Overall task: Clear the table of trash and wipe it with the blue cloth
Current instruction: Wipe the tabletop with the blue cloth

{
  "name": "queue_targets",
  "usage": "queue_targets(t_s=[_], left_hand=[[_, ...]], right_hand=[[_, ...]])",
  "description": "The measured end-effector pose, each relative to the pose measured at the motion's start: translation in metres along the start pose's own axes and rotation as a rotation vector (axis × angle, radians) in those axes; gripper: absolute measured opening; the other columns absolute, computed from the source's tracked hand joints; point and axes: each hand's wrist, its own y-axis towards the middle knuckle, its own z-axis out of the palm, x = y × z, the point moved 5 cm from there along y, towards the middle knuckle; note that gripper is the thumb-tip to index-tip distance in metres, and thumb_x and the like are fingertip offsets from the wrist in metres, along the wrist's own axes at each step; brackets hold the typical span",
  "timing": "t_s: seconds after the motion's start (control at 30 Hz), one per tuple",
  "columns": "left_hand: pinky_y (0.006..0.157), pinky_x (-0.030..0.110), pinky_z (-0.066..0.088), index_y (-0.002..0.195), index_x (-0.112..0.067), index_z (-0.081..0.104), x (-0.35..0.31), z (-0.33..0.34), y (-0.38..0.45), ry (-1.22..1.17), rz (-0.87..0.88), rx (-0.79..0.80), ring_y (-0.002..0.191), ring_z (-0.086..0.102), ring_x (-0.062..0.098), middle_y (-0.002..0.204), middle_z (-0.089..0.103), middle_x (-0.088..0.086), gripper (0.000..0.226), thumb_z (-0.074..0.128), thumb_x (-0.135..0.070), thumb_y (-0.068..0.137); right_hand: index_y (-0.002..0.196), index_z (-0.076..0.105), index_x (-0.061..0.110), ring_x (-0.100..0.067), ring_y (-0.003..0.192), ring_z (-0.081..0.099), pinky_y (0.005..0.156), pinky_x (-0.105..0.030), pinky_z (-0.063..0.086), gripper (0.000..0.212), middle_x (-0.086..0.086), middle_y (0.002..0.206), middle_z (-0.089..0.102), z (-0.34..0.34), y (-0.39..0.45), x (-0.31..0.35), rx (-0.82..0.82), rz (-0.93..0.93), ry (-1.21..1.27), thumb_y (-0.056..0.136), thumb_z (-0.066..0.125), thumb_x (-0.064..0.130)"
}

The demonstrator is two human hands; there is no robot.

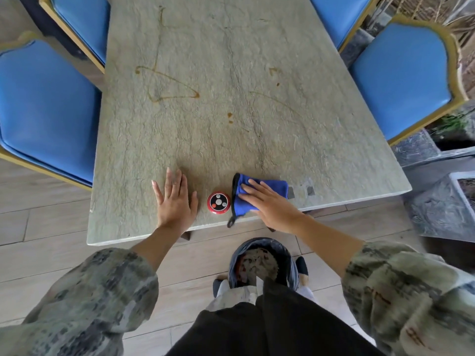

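Note:
The folded blue cloth (270,187) lies on the stone table (231,73) near its front edge. My right hand (270,205) rests flat on top of the cloth with the fingers spread and pointing left. My left hand (174,199) lies flat and open on the bare tabletop, palm down, holding nothing. Thin brown stain lines (167,86) and small brown spots (229,118) mark the table surface. A trash bin (259,263) with a dark liner and crumpled rubbish inside stands on the floor just below the table's front edge.
A small round red and black call button (218,202) sits on the table between my two hands. Blue padded chairs (46,109) (403,80) stand along the left and right sides. Grey stone planters (442,209) are on the right.

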Motion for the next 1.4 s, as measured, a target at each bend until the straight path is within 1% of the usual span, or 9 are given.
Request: queue_targets(t_s=[0.27, 0.4, 0.53, 0.63, 0.73, 0.83, 0.93, 1.17, 1.4], left_hand=[[0.114, 0.058, -0.010, 0.142, -0.004, 0.038, -0.026, -0.006, 0.005, -0.152, -0.289, -0.051, 0.146, -0.011, 0.032, 0.159, 0.010, 0.016, 0.048, 0.037, -0.022, 0.097], [0.115, 0.058, -0.009, 0.137, -0.006, 0.045, -0.071, -0.018, 0.011, -0.262, -0.239, -0.130, 0.147, -0.005, 0.032, 0.157, 0.017, 0.017, 0.043, 0.041, -0.019, 0.096], [0.116, 0.046, -0.015, 0.135, -0.007, 0.047, -0.126, -0.023, 0.014, -0.303, -0.050, -0.176, 0.148, -0.001, 0.029, 0.156, 0.023, 0.015, 0.043, 0.037, -0.022, 0.096], [0.119, 0.041, -0.009, 0.135, -0.002, 0.049, -0.156, -0.013, 0.007, -0.257, 0.105, -0.135, 0.147, 0.009, 0.028, 0.153, 0.030, 0.013, 0.053, 0.026, -0.029, 0.095], [0.120, 0.038, -0.005, 0.144, -0.003, 0.037, -0.171, -0.001, -0.004, -0.241, 0.158, -0.062, 0.148, 0.002, 0.023, 0.157, 0.021, 0.010, 0.060, 0.021, -0.037, 0.097], [0.120, 0.038, -0.005, 0.148, -0.006, 0.024, -0.178, 0.008, -0.015, -0.229, 0.105, -0.005, 0.148, -0.006, 0.019, 0.159, 0.009, 0.007, 0.066, 0.015, -0.045, 0.097], [0.119, 0.041, -0.009, 0.150, -0.006, 0.017, -0.189, 0.012, -0.017, -0.212, -0.048, 0.042, 0.147, -0.010, 0.021, 0.160, 0.002, 0.009, 0.072, 0.009, -0.050, 0.094], [0.114, 0.052, -0.018, 0.152, -0.015, 0.002, -0.221, 0.017, -0.001, -0.201, -0.320, 0.127, 0.144, -0.023, 0.024, 0.160, -0.012, 0.009, 0.075, 0.019, -0.059, 0.095], [0.112, 0.058, -0.017, 0.152, -0.014, -0.007, -0.250, 0.017, 0.002, -0.148, -0.379, 0.142, 0.142, -0.027, 0.027, 0.158, -0.019, 0.010, 0.078, 0.014, -0.062, 0.094]], right_hand=[[0.144, 0.036, 0.012, -0.026, 0.146, 0.012, 0.120, -0.041, 0.006, 0.048, -0.007, 0.155, 0.026, -0.019, -0.005, -0.067, -0.126, 0.409, 0.069, 0.098, 0.046, 0.017], [0.140, 0.042, 0.011, -0.030, 0.144, 0.019, 0.119, -0.044, 0.012, 0.046, -0.011, 0.152, 0.032, -0.027, -0.060, -0.095, -0.242, 0.640, -0.017, 0.098, 0.034, 0.028], [0.138, 0.045, 0.011, -0.029, 0.143, 0.022, 0.117, -0.046, 0.018, 0.049, -0.011, 0.150, 0.036, -0.013, -0.076, -0.062, -0.206, 0.428, 0.010, 0.095, 0.034, 0.030], [0.139, 0.045, 0.012, -0.023, 0.144, 0.021, 0.118, -0.043, 0.019, 0.048, -0.006, 0.151, 0.036, -0.017, -0.091, -0.074, -0.140, 0.231, -0.024, 0.093, 0.045, 0.023], [0.140, 0.043, 0.013, -0.022, 0.144, 0.020, 0.117, -0.046, 0.022, 0.048, -0.005, 0.151, 0.036, -0.031, -0.108, -0.112, -0.151, 0.339, -0.034, 0.095, 0.038, 0.028], [0.141, 0.041, 0.012, -0.026, 0.145, 0.018, 0.119, -0.045, 0.015, 0.051, -0.009, 0.153, 0.032, -0.041, -0.118, -0.140, -0.226, 0.624, 0.013, 0.097, 0.027, 0.034], [0.142, 0.039, 0.009, -0.029, 0.146, 0.014, 0.120, -0.043, 0.009, 0.048, -0.011, 0.154, 0.028, -0.037, -0.106, -0.127, -0.265, 0.769, 0.019, 0.098, 0.036, 0.028], [0.144, 0.038, 0.013, -0.021, 0.146, 0.012, 0.119, -0.042, 0.015, 0.048, -0.003, 0.155, 0.028, -0.032, -0.111, -0.117, -0.105, 0.284, 0.054, 0.098, 0.045, 0.026], [0.144, 0.035, 0.009, -0.029, 0.146, 0.011, 0.120, -0.044, 0.008, 0.047, -0.011, 0.156, 0.023, -0.076, -0.162, -0.246, -0.272, 0.807, 0.032, 0.100, 0.036, 0.025]])
